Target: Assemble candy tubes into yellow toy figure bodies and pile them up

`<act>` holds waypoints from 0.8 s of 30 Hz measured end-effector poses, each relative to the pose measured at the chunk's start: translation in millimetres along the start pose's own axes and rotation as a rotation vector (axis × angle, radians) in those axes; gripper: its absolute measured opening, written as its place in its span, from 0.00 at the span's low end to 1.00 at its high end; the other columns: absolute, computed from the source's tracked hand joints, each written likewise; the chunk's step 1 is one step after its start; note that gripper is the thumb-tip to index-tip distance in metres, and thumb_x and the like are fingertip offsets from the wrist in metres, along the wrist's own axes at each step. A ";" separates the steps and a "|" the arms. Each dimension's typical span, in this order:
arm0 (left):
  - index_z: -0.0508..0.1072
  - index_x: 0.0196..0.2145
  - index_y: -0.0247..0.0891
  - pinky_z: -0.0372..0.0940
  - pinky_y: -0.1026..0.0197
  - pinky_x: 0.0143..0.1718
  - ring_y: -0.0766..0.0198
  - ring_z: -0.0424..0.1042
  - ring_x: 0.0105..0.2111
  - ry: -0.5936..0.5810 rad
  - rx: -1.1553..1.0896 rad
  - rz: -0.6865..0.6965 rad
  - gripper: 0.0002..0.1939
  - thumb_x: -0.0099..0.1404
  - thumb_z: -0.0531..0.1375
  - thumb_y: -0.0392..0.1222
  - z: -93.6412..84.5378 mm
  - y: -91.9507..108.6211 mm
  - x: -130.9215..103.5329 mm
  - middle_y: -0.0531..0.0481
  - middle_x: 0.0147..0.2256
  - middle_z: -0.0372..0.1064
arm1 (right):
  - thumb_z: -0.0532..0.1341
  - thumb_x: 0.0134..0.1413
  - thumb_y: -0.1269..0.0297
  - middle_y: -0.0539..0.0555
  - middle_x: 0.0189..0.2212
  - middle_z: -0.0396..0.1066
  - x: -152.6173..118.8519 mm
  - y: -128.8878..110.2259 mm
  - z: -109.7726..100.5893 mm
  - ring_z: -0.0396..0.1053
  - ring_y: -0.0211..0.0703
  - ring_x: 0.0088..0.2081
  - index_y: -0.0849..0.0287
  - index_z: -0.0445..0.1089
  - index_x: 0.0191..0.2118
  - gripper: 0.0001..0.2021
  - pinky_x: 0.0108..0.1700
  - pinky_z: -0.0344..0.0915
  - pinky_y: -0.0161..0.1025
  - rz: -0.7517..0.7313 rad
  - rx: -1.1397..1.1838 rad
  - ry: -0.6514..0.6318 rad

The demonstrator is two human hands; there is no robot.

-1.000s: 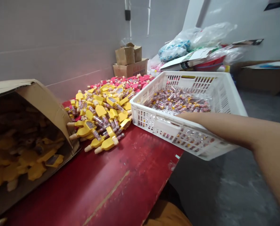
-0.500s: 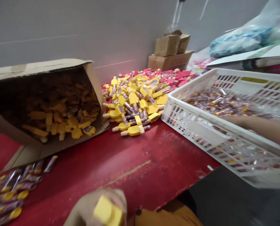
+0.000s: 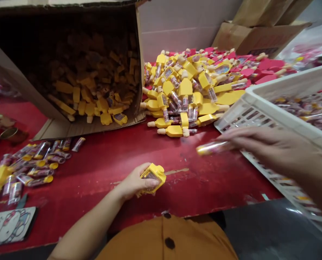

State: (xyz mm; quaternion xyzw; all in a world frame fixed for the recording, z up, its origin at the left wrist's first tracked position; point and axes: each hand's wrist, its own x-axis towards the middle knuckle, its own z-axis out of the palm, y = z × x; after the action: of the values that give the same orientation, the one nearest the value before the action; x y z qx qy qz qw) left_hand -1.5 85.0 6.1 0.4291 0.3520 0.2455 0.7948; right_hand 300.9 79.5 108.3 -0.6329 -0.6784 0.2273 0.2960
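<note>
My left hand (image 3: 137, 182) is wrapped round a yellow toy piece (image 3: 154, 177) with a clear window, held above the red table (image 3: 103, 159) near its front edge. Between the fingers of my right hand (image 3: 261, 141) is a clear tube with a yellow cap (image 3: 211, 148), blurred by motion, beside the white crate (image 3: 282, 119). More such tubes (image 3: 312, 108) lie inside the crate. Behind my hands is a heap of yellow pieces (image 3: 185, 87) with wooden-coloured ends and tubes fitted on some.
At the left an open cardboard box (image 3: 140, 65) lies on its side with yellow pieces inside. Loose tubes (image 3: 38, 162) and a phone with a cartoon case (image 3: 11, 224) are at the left front. Pink pieces (image 3: 267, 65) and cartons (image 3: 254, 39) stand at the back.
My right hand has come out of the crate with a tube, moving left over the table. My left hand shows more fully with the yellow piece. The view has tilted down.
</note>
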 end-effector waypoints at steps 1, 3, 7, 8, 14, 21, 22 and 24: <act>0.64 0.34 0.33 0.60 0.68 0.24 0.70 0.64 0.24 -0.002 0.008 -0.011 0.23 0.43 0.67 0.45 -0.8 1.1 -1.6 0.52 0.27 0.65 | 0.55 0.51 0.52 0.55 0.36 0.69 2.5 -7.0 21.3 0.66 0.42 0.40 0.56 0.70 0.34 0.15 0.43 0.62 0.38 -0.114 0.079 -0.144; 0.65 0.33 0.33 0.59 0.69 0.24 0.72 0.63 0.23 0.000 0.030 -0.039 0.23 0.42 0.67 0.45 -2.3 3.5 -4.6 0.53 0.26 0.65 | 0.52 0.53 0.55 0.55 0.36 0.69 6.3 -19.5 58.3 0.67 0.40 0.37 0.59 0.69 0.34 0.14 0.40 0.64 0.36 -0.240 0.215 -0.355; 0.65 0.32 0.33 0.57 0.68 0.25 0.72 0.61 0.23 -0.013 0.082 -0.071 0.21 0.42 0.67 0.44 -5.0 6.9 -7.3 0.54 0.26 0.64 | 0.52 0.54 0.57 0.55 0.36 0.67 7.4 -28.7 94.0 0.66 0.37 0.33 0.61 0.65 0.39 0.14 0.35 0.64 0.33 -0.281 0.179 -0.558; 0.65 0.32 0.34 0.57 0.68 0.25 0.72 0.62 0.24 -0.015 0.104 -0.069 0.20 0.42 0.66 0.43 -5.5 7.1 -7.1 0.55 0.26 0.64 | 0.53 0.54 0.58 0.55 0.36 0.67 6.3 -27.4 97.0 0.66 0.37 0.34 0.61 0.65 0.41 0.13 0.35 0.63 0.32 -0.331 0.085 -0.607; 0.65 0.29 0.34 0.57 0.68 0.27 0.71 0.62 0.25 -0.056 0.327 -0.103 0.18 0.42 0.66 0.42 -4.0 5.2 -7.0 0.56 0.25 0.63 | 0.47 0.58 0.70 0.53 0.27 0.66 -1.3 -16.6 108.2 0.62 0.39 0.26 0.63 0.63 0.43 0.11 0.28 0.55 0.36 -0.971 -0.473 -0.390; 0.70 0.34 0.40 0.55 0.68 0.25 0.69 0.65 0.25 0.061 1.071 0.157 0.16 0.50 0.61 0.51 3.3 -5.9 -10.2 0.55 0.26 0.69 | 0.50 0.57 0.62 0.51 0.24 0.64 -11.2 -16.4 117.9 0.58 0.36 0.23 0.63 0.65 0.36 0.11 0.25 0.50 0.35 -0.970 -0.380 -0.392; 0.70 0.33 0.40 0.55 0.68 0.25 0.68 0.65 0.25 0.076 1.132 0.187 0.15 0.51 0.61 0.52 4.2 -9.0 -10.0 0.55 0.27 0.70 | 0.51 0.57 0.61 0.51 0.23 0.64 -13.8 -14.7 120.0 0.58 0.36 0.23 0.63 0.65 0.36 0.11 0.26 0.51 0.34 -0.925 -0.342 -0.411; 0.70 0.32 0.40 0.56 0.67 0.25 0.67 0.67 0.26 0.102 1.235 0.238 0.15 0.52 0.60 0.53 5.5 -15.5 -9.2 0.54 0.28 0.71 | 0.51 0.56 0.62 0.52 0.24 0.64 -18.7 -12.2 124.8 0.59 0.36 0.24 0.64 0.66 0.36 0.12 0.27 0.52 0.34 -0.844 -0.287 -0.450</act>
State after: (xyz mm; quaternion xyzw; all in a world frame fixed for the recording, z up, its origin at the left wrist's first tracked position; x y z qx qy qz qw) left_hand -1.7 67.9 -1.8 0.8328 0.4161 0.1038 0.3500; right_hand 206.5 68.0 24.5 -0.2727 -0.9469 0.1231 0.1181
